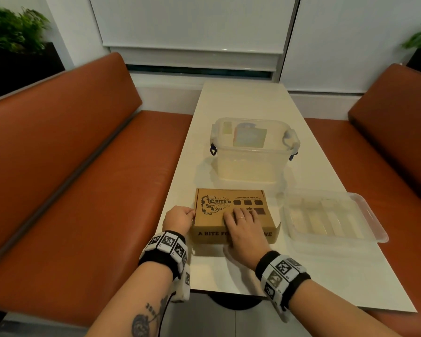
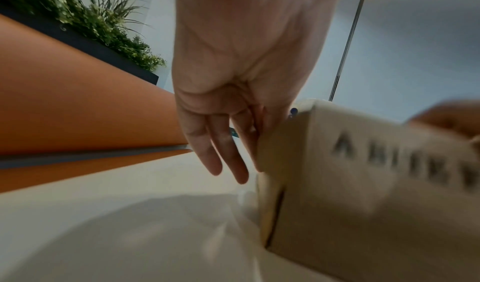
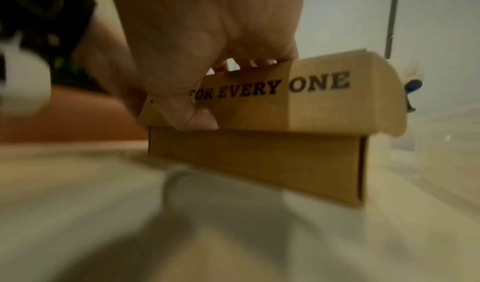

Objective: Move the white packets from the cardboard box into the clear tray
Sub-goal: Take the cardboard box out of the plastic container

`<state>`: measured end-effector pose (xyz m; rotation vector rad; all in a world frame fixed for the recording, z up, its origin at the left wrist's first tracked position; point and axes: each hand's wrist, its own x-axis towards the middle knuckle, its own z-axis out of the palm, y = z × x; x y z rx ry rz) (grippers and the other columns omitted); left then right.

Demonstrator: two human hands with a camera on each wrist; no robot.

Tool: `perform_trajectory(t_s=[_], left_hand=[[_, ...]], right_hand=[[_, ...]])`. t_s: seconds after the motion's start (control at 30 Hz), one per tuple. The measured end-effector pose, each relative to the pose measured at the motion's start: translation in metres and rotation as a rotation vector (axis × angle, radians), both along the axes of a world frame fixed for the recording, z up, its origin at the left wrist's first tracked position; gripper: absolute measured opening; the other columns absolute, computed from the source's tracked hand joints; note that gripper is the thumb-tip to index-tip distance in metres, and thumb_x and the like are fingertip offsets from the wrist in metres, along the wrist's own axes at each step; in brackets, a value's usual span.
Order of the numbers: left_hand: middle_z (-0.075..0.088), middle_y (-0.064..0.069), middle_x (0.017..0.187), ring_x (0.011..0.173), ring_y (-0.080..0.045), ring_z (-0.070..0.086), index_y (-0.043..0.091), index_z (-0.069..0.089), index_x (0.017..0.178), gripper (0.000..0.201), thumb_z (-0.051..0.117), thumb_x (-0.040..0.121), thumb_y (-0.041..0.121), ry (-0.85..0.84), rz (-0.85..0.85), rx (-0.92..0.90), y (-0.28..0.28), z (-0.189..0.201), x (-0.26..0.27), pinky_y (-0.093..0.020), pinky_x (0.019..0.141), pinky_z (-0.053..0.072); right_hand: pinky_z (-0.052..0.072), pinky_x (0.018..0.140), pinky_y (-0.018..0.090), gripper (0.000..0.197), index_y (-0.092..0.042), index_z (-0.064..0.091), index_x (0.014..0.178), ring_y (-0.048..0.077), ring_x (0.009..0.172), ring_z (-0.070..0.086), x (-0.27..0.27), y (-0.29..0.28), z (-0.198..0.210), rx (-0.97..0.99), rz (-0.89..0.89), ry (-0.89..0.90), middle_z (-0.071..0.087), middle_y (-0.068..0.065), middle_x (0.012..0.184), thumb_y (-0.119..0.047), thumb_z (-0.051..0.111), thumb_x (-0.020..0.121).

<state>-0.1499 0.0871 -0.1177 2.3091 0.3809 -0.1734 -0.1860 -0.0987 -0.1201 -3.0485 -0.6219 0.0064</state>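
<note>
Head view: the closed cardboard box (image 1: 233, 215) sits on the table (image 1: 241, 103), clear tray (image 1: 333, 215) just right; my right hand (image 1: 243, 229) lies flat on the lid. Left wrist view: my left hand (image 2: 233, 70) rests straight-fingered against the box's side. Right wrist view: thumb under the lid's front flap. Cardboard looks light and stiff; I would lift there. Packets hidden.

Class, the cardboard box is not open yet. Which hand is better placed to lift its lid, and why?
Right, probably. The right hand lies on the cardboard box lid, thumb hooked at the front flap's lower edge. The left hand only touches the box's left side, suited to steadying it.
</note>
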Motion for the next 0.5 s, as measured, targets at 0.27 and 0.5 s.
perform_trajectory(t_s=[0.27,0.5], left_hand=[[0.069,-0.022,0.099,0.086,-0.035,0.064,0.002,0.069,0.099,0.023,0.049,0.092,0.009,0.025,-0.004,-0.111,0.000,0.005,0.003,-0.037,0.076,0.055],[0.065,-0.019,0.111,0.091,-0.037,0.065,0.008,0.063,0.121,0.034,0.050,0.091,0.001,0.099,-0.092,-0.092,-0.006,0.015,0.008,-0.045,0.075,0.058]], right_hand=[[0.043,0.090,0.036,0.042,-0.018,0.054,0.126,0.023,0.099,0.059,0.017,-0.013,0.070,0.165,0.052,-0.173,0.062,0.003,0.114,-0.029,0.053,0.085],[0.048,0.081,0.036,0.033,-0.020,0.056,0.124,0.026,0.099,0.060,0.070,-0.025,0.122,0.060,-0.020,-0.249,0.064,0.005,0.112,-0.013,0.044,0.094]])
